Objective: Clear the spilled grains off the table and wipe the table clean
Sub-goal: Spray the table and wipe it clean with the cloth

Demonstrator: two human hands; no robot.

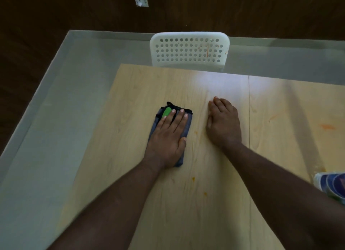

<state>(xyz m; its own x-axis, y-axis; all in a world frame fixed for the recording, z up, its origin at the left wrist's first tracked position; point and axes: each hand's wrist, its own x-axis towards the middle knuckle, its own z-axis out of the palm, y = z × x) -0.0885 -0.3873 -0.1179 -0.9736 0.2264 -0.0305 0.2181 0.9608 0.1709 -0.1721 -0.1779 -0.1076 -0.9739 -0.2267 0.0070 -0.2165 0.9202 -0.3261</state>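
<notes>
A folded grey-blue cloth (186,126) with a black edge and a green tag lies on the light wooden table (130,156), left of centre. My left hand (169,134) presses flat on the cloth, fingers straight. My right hand (223,123) rests on the bare tabletop just right of the cloth, fingers together and slightly bent, holding nothing. Small orange specks (193,179) and an orange smear (326,126) mark the wood. I see no loose grains.
A white perforated chair back (189,50) stands at the table's far edge. A blue and white packet (330,184) sits at the right edge. Grey floor lies to the left and beyond. A seam runs down the tabletop right of my right hand.
</notes>
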